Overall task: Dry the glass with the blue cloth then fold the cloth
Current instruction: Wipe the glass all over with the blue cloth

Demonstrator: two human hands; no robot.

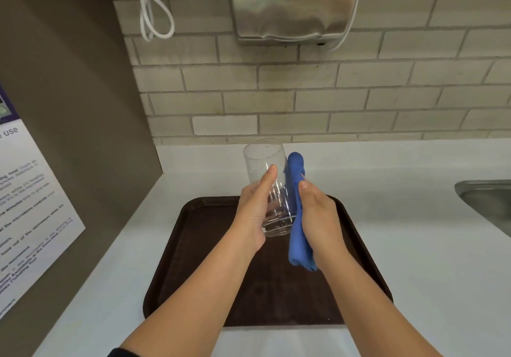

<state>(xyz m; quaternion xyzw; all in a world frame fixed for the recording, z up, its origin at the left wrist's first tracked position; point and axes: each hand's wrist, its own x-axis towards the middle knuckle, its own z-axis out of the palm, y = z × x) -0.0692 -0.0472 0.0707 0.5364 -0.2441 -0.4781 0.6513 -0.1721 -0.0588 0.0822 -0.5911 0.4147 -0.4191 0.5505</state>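
I hold a clear drinking glass [266, 168] above the tray, tilted so its mouth points away from me. My left hand [255, 207] wraps its left side, thumb along the wall. My right hand [318, 215] grips a bunched blue cloth [297, 240] and presses it against the glass's right side. One end of the cloth sticks up beside the rim and the other hangs below my palm. The glass's base shows between my hands.
A dark brown tray [193, 260] lies on the white counter [414, 246] beneath my hands. A steel sink edge [486, 199] is at the right. A tiled wall with a metal dispenser [293, 5] is behind; a panel with a notice [33, 204] stands left.
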